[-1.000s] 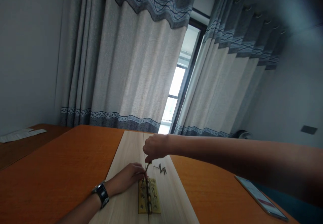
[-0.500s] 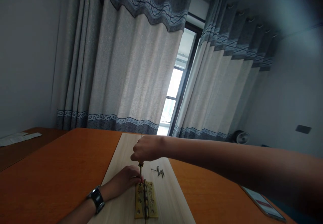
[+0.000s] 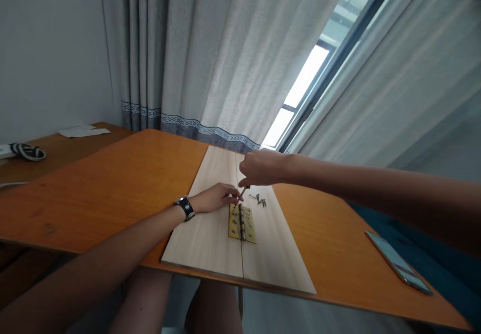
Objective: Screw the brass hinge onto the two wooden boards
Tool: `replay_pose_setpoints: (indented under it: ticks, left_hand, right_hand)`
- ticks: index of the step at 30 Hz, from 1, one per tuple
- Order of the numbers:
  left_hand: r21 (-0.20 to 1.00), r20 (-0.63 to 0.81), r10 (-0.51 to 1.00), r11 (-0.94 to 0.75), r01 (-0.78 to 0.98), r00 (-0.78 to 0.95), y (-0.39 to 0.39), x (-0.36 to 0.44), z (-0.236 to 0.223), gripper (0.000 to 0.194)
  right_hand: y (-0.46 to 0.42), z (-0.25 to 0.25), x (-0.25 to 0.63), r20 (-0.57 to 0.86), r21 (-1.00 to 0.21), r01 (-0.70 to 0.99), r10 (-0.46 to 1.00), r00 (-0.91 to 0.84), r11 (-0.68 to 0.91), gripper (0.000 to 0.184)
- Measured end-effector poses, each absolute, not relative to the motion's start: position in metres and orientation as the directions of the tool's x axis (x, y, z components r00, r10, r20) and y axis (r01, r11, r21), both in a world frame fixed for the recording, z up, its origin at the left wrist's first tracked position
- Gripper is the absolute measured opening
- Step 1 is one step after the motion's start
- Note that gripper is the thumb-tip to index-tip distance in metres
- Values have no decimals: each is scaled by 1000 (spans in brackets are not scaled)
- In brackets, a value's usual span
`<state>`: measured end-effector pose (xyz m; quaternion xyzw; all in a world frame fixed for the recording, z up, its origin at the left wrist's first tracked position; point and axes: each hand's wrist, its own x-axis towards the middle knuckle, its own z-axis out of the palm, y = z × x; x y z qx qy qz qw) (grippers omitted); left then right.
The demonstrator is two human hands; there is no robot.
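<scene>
A brass door hinge (image 3: 242,224) lies open and flat on two pale wood boards (image 3: 205,233), over the seam between them. My right hand (image 3: 262,168) reaches in from the right, shut around a small screwdriver (image 3: 243,192) whose tip leans down to the hinge's upper edge. My left hand (image 3: 217,198), with a black wristwatch (image 3: 185,208) on the wrist, rests on the board, its fingertips at that same edge. Whether those fingers pinch a screw there is hidden. Several loose screws (image 3: 260,200) lie on the board just right of the tool.
The boards lie on an orange table (image 3: 112,193), whose front edge runs close below them. A smartphone (image 3: 397,263) lies at the right, beside a teal seat. A lower wooden table (image 3: 63,148) at the left holds papers and a cable. Curtains hang behind.
My view has tilted down and swung, so the hinge sits higher and smaller in the picture, with my legs showing. The screwdriver now leans rather than standing upright.
</scene>
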<state>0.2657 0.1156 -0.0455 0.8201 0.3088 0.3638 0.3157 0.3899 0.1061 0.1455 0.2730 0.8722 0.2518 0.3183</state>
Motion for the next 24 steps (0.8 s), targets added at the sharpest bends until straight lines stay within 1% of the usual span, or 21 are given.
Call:
replay_pose_setpoints:
  ticks: [2,5,7,9,11,13,15,17,19,20,22,24]
  left_hand:
    - [716,432,711,-644,269,555,116,266,-46,20]
    - [683,468,680,-683,257,563,118,266,-47,19]
    - [675,480,668,-695,247,569,119,265,-48,19]
    - [682,475,667,-691,240,573,120,265,-49,20]
    - [693,465,672,-681,236,577,121,265,-50,20]
    - [694,460,674,-679,239,578,121,264,-50,20]
    - [689,458,678,-680,252,575,120,264,-50,20]
    - [686,452,691,-674,275,565,119,264,-49,19]
    - [685,449,700,-669,289,556,117,264,-47,18]
    - [680,452,698,-672,293,555,117,265,-46,19]
    - [656,464,683,-693,299,564,116,265,-45,21]
    - [628,473,667,-713,310,576,117,266,-45,23]
  right_hand:
    - [106,148,389,-458,579,276,586,-668,767,48]
    - [107,150,391,-525,533,143,459,-717,834,34]
    - [109,150,392,-548,537,6,354,-758,844,27]
    - [110,148,393,-573,559,-119,278,-771,821,25]
    - [110,146,395,-597,591,-166,290,-748,789,27]
    - [111,144,395,-599,622,-125,367,-712,773,32]
    - [114,143,394,-566,629,-6,452,-689,778,38]
    - [120,142,390,-540,577,196,550,-637,793,42]
    - [125,140,384,-555,492,407,637,-535,770,44]
    - [127,138,380,-567,466,475,664,-487,746,45]
    - [128,137,375,-555,471,512,692,-462,719,46]
    - [126,137,374,-514,504,470,689,-511,724,43]
